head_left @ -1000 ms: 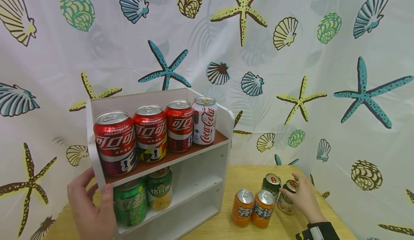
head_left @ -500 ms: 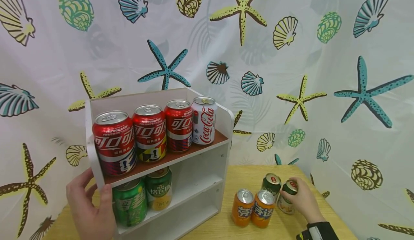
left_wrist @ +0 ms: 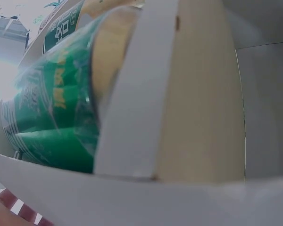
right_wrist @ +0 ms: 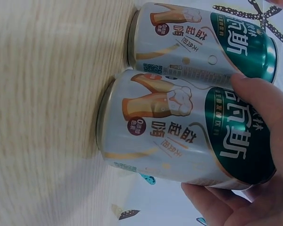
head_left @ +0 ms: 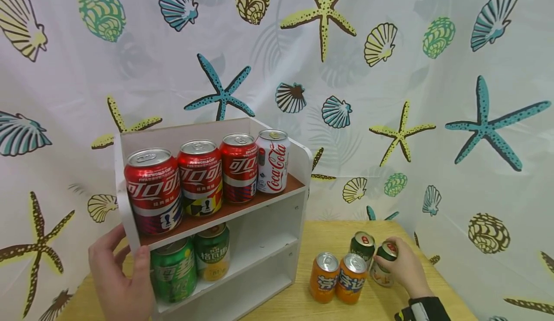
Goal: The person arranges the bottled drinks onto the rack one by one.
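Observation:
At the right of the head view, my right hand (head_left: 408, 270) grips a green-and-white drink can (head_left: 382, 277) near its top, thumb on one side and fingers on the other. The right wrist view shows this can (right_wrist: 155, 122) standing on the wooden table, close beside a matching can (right_wrist: 184, 42). My left hand (head_left: 123, 280) holds the left side panel of a white shelf (head_left: 268, 244), thumb in front and fingers behind. In the left wrist view a green can (left_wrist: 52, 108) lies just past that panel.
Two orange cans (head_left: 324, 282) stand on the table (head_left: 285, 306) left of the right hand. Three red cola cans (head_left: 201, 181) and a white one (head_left: 273, 162) fill the shelf's top. A green can (head_left: 174, 273) and a green-and-yellow can (head_left: 213, 253) occupy the middle level's left.
My right hand has lowered its raised fingers and closed around the upper part of the green-and-white can. The left hand and the shelf stay as they were.

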Motion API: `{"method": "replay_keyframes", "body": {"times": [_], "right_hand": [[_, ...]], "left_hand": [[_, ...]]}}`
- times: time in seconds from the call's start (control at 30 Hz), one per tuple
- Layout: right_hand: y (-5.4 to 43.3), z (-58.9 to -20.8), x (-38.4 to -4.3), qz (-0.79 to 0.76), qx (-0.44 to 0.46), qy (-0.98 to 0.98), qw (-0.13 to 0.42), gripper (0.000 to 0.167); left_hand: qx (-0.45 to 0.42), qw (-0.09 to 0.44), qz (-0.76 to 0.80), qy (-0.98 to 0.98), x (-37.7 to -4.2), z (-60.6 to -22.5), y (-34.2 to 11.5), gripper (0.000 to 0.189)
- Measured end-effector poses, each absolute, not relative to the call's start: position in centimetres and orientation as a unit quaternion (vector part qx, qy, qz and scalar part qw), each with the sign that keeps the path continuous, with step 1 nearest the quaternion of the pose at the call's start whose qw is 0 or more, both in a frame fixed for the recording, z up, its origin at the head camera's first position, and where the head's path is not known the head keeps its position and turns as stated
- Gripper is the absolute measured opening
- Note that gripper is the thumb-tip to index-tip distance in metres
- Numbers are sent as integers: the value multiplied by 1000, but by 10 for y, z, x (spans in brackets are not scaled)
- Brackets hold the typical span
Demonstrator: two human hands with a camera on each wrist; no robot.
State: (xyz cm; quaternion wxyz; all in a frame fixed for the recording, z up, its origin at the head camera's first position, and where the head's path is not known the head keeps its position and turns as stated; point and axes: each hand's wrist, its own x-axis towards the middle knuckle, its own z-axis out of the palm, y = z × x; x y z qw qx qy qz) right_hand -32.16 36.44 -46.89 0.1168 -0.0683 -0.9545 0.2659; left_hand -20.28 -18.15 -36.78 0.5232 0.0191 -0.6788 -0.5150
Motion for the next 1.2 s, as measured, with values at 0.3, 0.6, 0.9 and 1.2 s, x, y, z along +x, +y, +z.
{"method": "replay_keyframes", "body": {"times": [0.3,0.6,0.9,1.2], "right_hand": [[363,-472,-319,278,-82,-950,120,76],[361,-473,-314,286,-89,-946,124,73],[358,-473,-313,287,-92,-945,127,71],[358,-472,-310,290,-102,-944,121,73]], "left_hand": [[32,509,-521,-685,-201,-367,-181,49],[43,500,-530,-684,-199,-365,-180,49],[40,506,-529,-680,-202,-367,-182,48],[59,498,-532,-682,-201,-366,-179,47]]}}
